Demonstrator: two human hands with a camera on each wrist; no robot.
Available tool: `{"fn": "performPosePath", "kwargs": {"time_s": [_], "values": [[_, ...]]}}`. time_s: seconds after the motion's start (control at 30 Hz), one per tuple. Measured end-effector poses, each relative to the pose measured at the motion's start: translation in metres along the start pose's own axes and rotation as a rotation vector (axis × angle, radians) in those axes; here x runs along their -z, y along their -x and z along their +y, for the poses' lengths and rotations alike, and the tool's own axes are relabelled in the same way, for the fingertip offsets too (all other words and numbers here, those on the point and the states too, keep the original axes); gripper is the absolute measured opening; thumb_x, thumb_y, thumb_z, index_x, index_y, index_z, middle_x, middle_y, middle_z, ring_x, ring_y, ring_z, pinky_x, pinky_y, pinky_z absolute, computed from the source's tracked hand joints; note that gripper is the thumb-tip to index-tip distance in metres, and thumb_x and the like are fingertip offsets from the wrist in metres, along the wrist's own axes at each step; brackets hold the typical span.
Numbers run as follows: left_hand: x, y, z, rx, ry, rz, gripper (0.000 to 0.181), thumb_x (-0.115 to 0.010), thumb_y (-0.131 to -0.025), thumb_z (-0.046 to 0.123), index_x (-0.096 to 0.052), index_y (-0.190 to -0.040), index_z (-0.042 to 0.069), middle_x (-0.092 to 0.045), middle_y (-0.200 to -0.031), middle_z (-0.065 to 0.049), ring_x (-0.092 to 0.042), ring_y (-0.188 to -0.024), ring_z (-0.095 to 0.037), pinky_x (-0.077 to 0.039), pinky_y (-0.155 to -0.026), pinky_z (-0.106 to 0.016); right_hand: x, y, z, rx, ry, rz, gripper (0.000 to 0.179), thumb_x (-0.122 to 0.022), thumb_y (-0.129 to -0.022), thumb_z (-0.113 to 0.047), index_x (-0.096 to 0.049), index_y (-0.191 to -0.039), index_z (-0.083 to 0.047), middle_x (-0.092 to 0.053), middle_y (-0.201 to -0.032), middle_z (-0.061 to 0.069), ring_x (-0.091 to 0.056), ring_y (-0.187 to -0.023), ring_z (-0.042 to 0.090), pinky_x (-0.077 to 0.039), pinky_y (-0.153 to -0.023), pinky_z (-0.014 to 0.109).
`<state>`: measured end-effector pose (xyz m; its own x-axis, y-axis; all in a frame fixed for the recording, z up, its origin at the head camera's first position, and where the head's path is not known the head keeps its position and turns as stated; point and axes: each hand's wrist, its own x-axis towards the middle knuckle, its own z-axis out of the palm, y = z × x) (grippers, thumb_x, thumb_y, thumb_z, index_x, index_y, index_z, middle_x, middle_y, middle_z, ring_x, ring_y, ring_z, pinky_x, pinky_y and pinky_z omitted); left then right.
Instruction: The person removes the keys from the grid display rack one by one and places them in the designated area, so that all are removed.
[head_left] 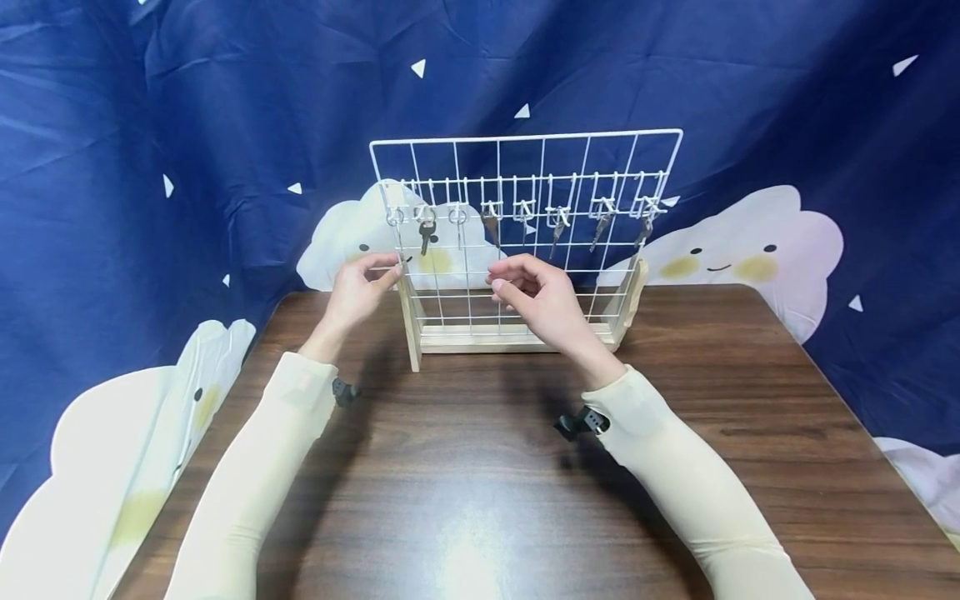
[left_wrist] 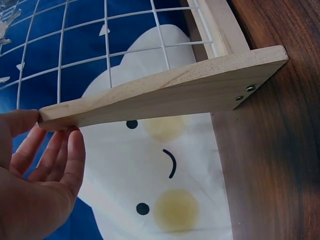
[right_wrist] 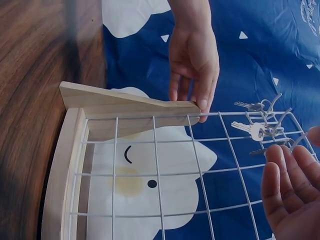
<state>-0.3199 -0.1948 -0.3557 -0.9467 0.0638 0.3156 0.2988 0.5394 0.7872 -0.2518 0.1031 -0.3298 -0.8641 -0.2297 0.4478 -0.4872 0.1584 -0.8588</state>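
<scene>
- Left hand (head_left: 358, 292) pinches the wooden stand (left_wrist: 150, 100), set on the worktop (head_left: 420, 467).
- Right hand (head_left: 546, 302), fingers apart, is near the grid (head_left: 525, 137).
- A careless brush could unhook hanging keys (right_wrist: 257, 132).

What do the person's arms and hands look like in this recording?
The left sleeve and right sleeve are long, plain and pale cream. The left hand and right hand are bare, with no gloves or rings visible. A small black device shows at each wrist, the left one and the right one.
</scene>
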Motion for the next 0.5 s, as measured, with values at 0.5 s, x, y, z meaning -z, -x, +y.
{"fn": "performPosePath", "kwargs": {"time_s": [0.5], "values": [[0.001, -0.001, -0.002, 0.002, -0.017, -0.009, 0.036, -0.068, -0.096, 0.027, -0.068, -0.126, 0.007, -0.069, -0.128, -0.015, -0.069, -0.111, -0.036, -0.058, -0.096, -0.046, -0.02, -0.015, -0.001, 0.033, -0.016, 0.033, 0.022, -0.069, -0.093, -0.017, -0.07, -0.11, -0.003, -0.074, -0.094, 0.018, -0.068, -0.07, 0.009, -0.06, -0.06, 0.026]]}}
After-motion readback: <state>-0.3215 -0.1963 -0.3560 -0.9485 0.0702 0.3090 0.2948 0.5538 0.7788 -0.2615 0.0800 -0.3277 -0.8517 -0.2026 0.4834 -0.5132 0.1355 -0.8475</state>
